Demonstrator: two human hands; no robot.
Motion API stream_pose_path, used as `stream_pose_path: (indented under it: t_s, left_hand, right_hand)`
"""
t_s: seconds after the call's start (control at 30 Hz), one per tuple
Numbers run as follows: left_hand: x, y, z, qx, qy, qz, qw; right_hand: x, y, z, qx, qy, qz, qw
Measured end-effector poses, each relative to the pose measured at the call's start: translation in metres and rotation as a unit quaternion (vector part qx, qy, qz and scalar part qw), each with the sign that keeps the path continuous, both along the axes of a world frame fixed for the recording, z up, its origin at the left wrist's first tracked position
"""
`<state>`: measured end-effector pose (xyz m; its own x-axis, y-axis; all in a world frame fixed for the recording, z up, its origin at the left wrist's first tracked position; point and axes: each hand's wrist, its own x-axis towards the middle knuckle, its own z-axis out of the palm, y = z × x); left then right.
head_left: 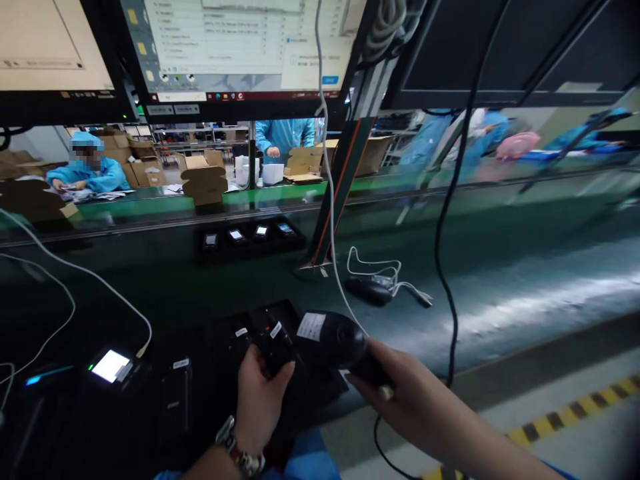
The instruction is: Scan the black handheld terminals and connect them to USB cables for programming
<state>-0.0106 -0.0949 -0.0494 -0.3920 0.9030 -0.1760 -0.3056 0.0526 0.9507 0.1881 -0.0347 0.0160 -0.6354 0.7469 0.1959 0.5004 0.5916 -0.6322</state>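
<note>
Barcode scanner aimed at small black device

Barcode scanner [333,341] gripped in right hand [395,393], fingers wrapped on handle. Left hand [260,397] clenched on small black device [275,347], just ahead of its fingertips. White labels on both, print probably too blurred to read.

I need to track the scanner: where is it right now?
In the head view, the black barcode scanner sits low and centre, gripped by the right hand, just right of the small black device in the left hand.

Both hands [260,397] [400,390] forward, fingers curled
</note>
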Motion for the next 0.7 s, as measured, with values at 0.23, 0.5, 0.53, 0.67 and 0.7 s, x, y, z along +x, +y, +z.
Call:
stream_pose_path:
  t_s: [0.23, 0.5, 0.53, 0.67, 0.7]
  left_hand:
    - [-0.004, 0.003, 0.001, -0.011, -0.041, -0.005, 0.999]
    - [-0.013, 0.0, 0.019, -0.155, -0.347, 0.001, 0.925]
    - [-0.014, -0.001, 0.022, -0.18, -0.369, 0.004, 0.912]
    - [-0.015, -0.008, 0.028, -0.132, -0.483, -0.025, 0.865]
    - [-0.015, -0.01, 0.028, -0.107, -0.517, -0.033, 0.849]
  right_hand:
    - [0.008, 0.002, -0.001, 0.027, -0.024, -0.025, 0.999]
    - [-0.017, 0.065, -0.014, 0.088, -0.347, -0.187, 0.915]
    - [-0.022, 0.075, -0.019, 0.087, -0.359, -0.197, 0.908]
    - [-0.037, 0.103, -0.04, 0.078, -0.376, -0.218, 0.897]
    - [-0.04, 0.107, -0.043, 0.077, -0.377, -0.219, 0.897]
